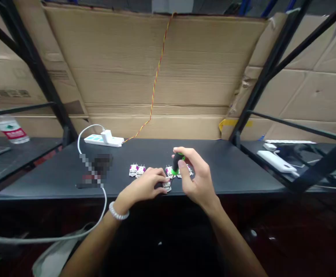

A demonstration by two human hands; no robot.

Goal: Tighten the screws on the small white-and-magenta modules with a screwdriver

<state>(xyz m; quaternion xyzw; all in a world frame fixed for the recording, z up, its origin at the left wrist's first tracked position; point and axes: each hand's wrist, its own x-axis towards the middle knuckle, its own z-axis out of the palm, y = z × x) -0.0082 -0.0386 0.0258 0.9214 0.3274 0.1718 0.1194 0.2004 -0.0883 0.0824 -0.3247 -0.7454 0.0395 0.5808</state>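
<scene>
Two of our hands low over the black table (228, 169), right hand (198, 179) clenched around an upright green-and-black screwdriver (177, 161), left hand (144, 186) gripping a white module (167, 186) at the front edge, just below-left of the screwdriver, touching our left fingertips.

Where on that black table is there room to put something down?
Bare tabletop lies right of the right hand, up to the frame post, and behind the modules, right of the power strip. Crowded where the left hand holds a module and the right hand a screwdriver.
</scene>
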